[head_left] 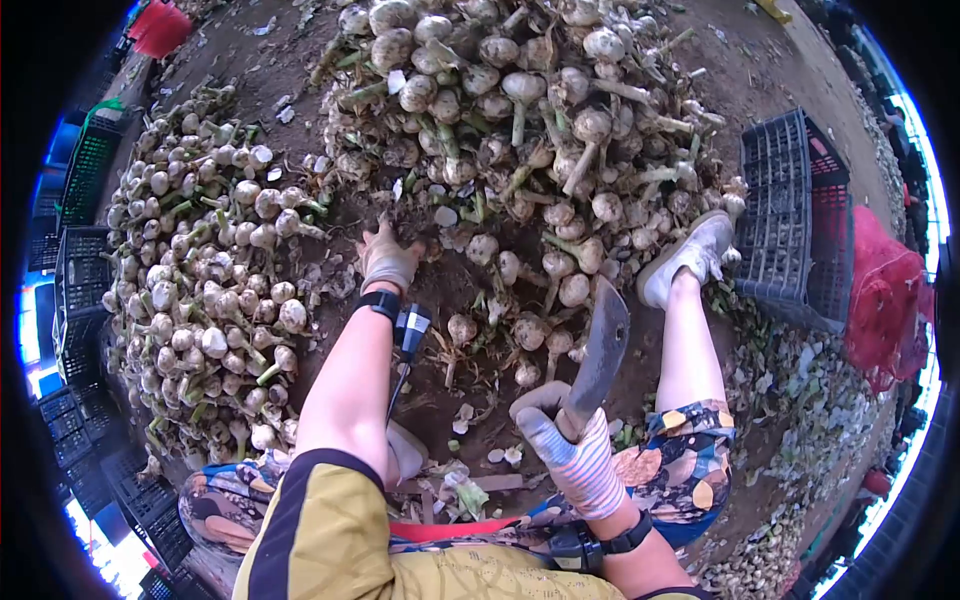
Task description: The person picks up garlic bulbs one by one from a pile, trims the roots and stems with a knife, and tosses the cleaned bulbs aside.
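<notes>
My right hand (560, 435), in a striped glove, is closed around a knife (603, 350) with a broad curved blade. The blade points up and away from me, above my right thigh. My left hand (388, 258), also gloved, reaches down to the soil with its fingers spread and nothing visible in it. It lies between a large heap of garlic bulbs (500, 100) with stems and roots, and a pile of cleaner garlic bulbs (215, 290) on the left. Several loose bulbs (530, 330) lie between my two hands.
A black plastic crate (778, 215) stands on the right beside my shoe (690, 260), with a red mesh bag (885, 295) against it. More dark crates (85, 290) line the left edge. Scraps of garlic skin (810, 410) cover the ground at right.
</notes>
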The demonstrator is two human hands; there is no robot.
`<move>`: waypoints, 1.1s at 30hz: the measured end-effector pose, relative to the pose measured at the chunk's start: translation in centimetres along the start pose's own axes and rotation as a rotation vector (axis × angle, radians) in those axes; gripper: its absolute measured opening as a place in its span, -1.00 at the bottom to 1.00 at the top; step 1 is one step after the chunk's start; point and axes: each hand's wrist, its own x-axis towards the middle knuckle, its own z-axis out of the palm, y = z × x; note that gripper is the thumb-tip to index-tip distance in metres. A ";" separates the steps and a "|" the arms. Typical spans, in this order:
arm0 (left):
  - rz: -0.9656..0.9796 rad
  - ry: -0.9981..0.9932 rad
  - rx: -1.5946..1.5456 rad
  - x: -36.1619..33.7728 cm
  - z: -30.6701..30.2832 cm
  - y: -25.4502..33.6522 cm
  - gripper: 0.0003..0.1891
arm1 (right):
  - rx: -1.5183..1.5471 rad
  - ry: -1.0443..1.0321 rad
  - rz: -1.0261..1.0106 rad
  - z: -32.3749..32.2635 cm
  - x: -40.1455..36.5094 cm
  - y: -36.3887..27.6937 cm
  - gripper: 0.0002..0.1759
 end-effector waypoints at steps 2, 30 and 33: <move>0.202 -0.201 -0.544 0.6 2.2 -3.0 -0.24 | -0.029 0.004 -0.014 -0.2 0.2 -0.2 -0.91; 0.447 -0.878 -1.077 -29.6 -15.4 -4.4 -0.43 | -0.531 0.163 -0.717 -3.5 1.4 3.9 -0.90; 0.610 -0.661 -1.420 -27.8 -16.0 -3.6 -0.51 | -0.054 -0.047 -0.371 -1.6 -1.1 3.3 -0.90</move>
